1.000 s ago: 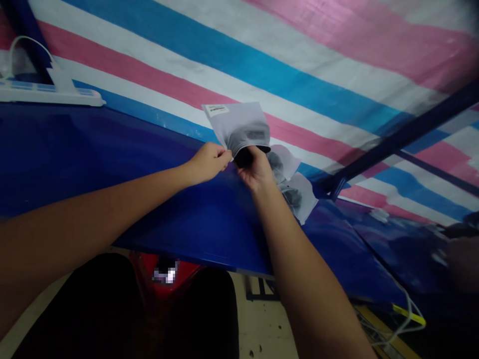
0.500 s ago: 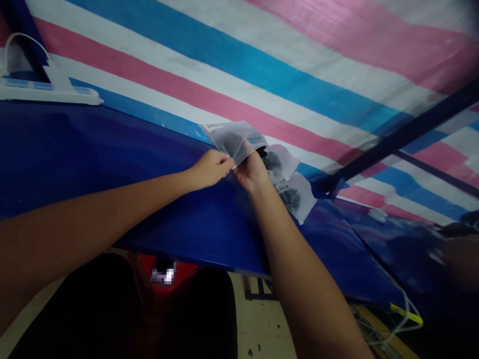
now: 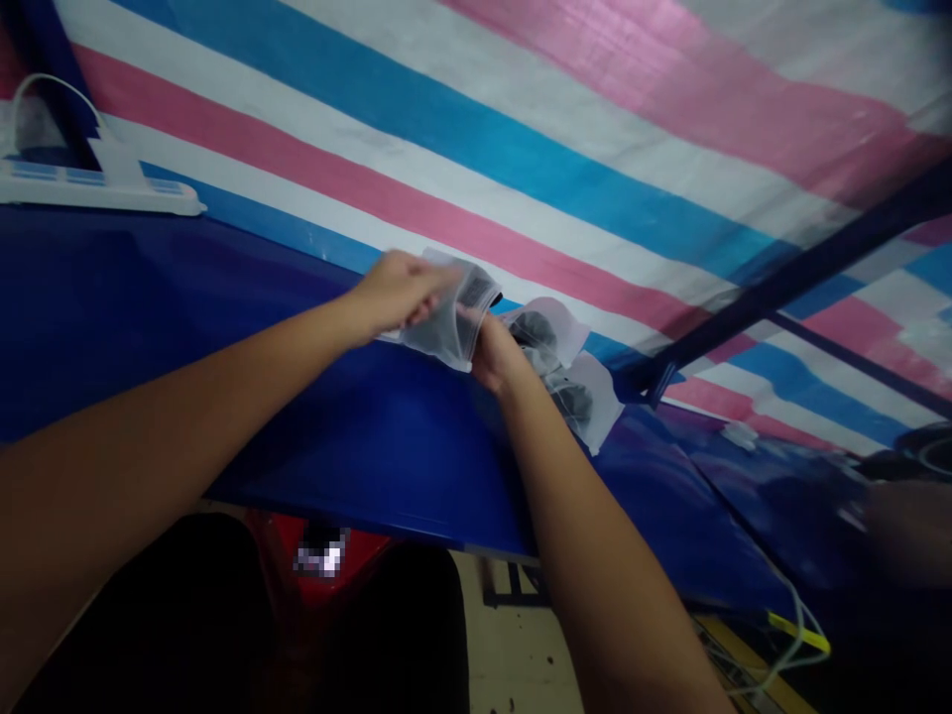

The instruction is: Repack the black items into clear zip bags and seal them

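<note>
A frosted translucent plastic bag (image 3: 438, 332) is held up over the blue table, its open edge facing right. My right hand (image 3: 491, 347) reaches into that opening, its fingers partly hidden behind the cloudy plastic. A black item (image 3: 498, 297) shows at the opening by these fingers, and its kind is not clear. My left hand (image 3: 402, 290) is at the bag's left side, its fingers over the plastic and smeared by motion. Just right of my right hand lie two more frosted bags, an upper bag (image 3: 572, 332) and a lower bag (image 3: 602, 402), with dark contents.
The blue table (image 3: 416, 446) runs against a striped sheet (image 3: 446, 119). A white power strip (image 3: 96, 193) lies at the left back. A dark metal bar (image 3: 744, 307) slants on the right. Below stands a red stool (image 3: 357, 555). A pale cable (image 3: 799, 615) hangs at the right.
My left hand has moved left and up from the bag's opening edge onto its side. The bag has shifted slightly left and turned, and now sits further over my right fingers.
</note>
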A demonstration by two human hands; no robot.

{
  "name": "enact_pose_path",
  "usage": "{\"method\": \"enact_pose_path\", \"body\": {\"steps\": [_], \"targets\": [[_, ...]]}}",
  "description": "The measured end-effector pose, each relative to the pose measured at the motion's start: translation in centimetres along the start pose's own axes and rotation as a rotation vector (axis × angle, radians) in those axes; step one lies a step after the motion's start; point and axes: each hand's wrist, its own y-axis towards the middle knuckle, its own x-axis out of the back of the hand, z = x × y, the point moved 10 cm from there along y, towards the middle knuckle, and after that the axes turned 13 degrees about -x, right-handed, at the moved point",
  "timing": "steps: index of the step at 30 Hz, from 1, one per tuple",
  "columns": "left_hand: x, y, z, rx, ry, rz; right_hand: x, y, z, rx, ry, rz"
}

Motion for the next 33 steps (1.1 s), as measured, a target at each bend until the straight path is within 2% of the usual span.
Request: {"method": "enact_pose_path", "body": {"steps": [1,2,3,4,6,8,10,13,18,23,27,30,33], "targets": [[2.8,0.4,0.2,-0.035,0.054,-0.201,-0.8,0.0,-0.2,-0.017,0.015,0.079],[4.5,0.6,0.6,-0.059,0.107,-0.312,-1.5,0.0,-0.5,-0.033,0.026,0.148],[5.2,0.7,1.6,-0.036,0.126,-0.353,-2.0,0.0,-0.8,-0.049,0.03,0.191],[5.1,0.7,3.1,0.032,0.084,-0.337,-2.2,0.0,-1.0,-0.062,0.026,0.199],[3.6,0.4,5.9,0.183,-0.115,-0.269,-1.9,0.2,-1.5,-0.082,-0.001,0.164],[2.0,-0.2,7.0,0.239,-0.3,-0.243,-1.5,0.3,-1.7,-0.07,-0.035,0.122],[1.2,-0.5,6.9,0.229,-0.378,-0.249,-1.2,0.4,-1.7,-0.038,-0.061,0.11],[0.7,-0.9,6.7,0.236,-0.369,-0.275,-0.9,0.6,-1.7,0.005,-0.099,0.088],[0.4,-0.8,6.9,0.224,-0.386,-0.293,0.2,0.8,-0.9,0.137,-0.145,-0.044],[1.7,-0.7,8.1,0.28,-0.418,-0.325,1.6,0.6,-0.1,0.115,-0.146,-0.194],[1.9,-0.8,8.1,0.284,-0.414,-0.323,1.1,0.0,0.6,0.106,-0.16,-0.165],[1.2,-0.9,8.3,0.308,-0.423,-0.307,0.9,-0.2,0.8,0.143,-0.227,-0.178],[1.3,-0.9,8.9,0.315,-0.374,-0.315,1.2,-0.1,0.9,0.194,-0.188,-0.194]]}}
